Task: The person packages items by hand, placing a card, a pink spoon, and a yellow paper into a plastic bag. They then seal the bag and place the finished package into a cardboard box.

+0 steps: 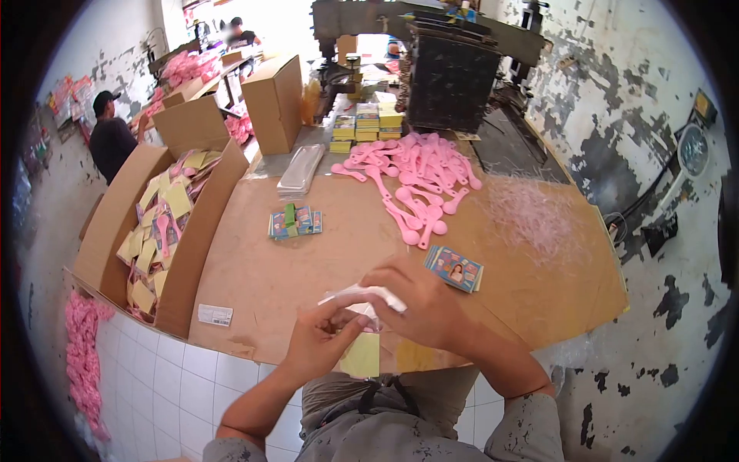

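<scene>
My left hand (326,336) pinches a clear plastic bag (374,293) near my waist, thumb and forefinger together. A pale yellow card (361,356) hangs below those fingers, overlapping the bag. My right hand (419,302) is curled over the bag's upper end, gripping its whitish folded edge. Just beyond my right hand lies a stack of printed cards (455,269). Farther out, a heap of pink plastic spoons (419,181) covers the middle of the cardboard-topped table (265,281). Another bundle of cards (295,222), with a green band, rests left of the spoons.
An open carton (208,246) of packed spoons and cards stands at the left. Flat clear bags (301,169), stacked card blocks (366,123) and a dark machine (450,77) are at the back. Plastic scraps (531,215) lie right. A person (114,138) stands beyond the carton.
</scene>
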Action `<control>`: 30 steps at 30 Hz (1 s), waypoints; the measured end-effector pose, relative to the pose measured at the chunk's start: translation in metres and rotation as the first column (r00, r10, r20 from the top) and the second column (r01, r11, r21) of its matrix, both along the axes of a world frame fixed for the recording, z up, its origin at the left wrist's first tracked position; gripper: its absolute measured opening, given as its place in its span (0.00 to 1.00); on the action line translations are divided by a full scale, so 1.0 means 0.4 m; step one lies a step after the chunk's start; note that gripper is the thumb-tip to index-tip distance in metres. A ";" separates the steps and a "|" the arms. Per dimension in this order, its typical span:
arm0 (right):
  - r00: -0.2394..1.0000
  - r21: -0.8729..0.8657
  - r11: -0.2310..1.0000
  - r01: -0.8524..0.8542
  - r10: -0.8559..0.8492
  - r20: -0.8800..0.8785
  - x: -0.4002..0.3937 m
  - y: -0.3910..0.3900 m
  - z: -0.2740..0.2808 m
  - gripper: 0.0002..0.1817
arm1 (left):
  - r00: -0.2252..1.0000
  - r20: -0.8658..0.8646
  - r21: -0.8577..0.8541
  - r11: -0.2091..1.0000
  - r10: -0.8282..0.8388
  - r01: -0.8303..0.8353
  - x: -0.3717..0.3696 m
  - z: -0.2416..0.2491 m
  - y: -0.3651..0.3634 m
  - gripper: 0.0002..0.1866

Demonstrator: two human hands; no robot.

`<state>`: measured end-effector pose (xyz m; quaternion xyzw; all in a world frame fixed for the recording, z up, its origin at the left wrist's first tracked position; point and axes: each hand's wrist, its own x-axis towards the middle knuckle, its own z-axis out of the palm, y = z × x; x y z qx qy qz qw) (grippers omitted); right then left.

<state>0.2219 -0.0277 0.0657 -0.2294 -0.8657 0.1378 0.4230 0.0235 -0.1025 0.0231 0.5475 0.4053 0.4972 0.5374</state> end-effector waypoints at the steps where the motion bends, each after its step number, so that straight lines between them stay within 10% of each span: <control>1: 0.998 0.153 0.988 0.022 -0.030 0.053 0.008 -0.018 -0.003 0.12 | 0.999 -0.017 -0.010 0.999 0.037 -0.037 0.011 -0.010 -0.019 0.22; 14: 0.851 0.578 0.815 0.023 -0.319 0.416 0.087 -0.187 -0.043 0.13 | 0.837 -0.546 0.161 0.985 0.034 0.065 0.105 -0.037 -0.157 0.24; 23: 0.981 0.255 0.965 0.057 -0.101 0.163 0.179 -0.194 0.033 0.09 | 0.988 -0.075 0.003 0.991 -0.135 0.136 0.125 -0.027 -0.169 0.25; 30: 0.922 0.502 0.862 0.074 -0.251 0.295 0.138 -0.261 0.017 0.10 | 0.966 -0.251 0.149 0.983 -0.068 0.108 0.130 -0.031 -0.190 0.24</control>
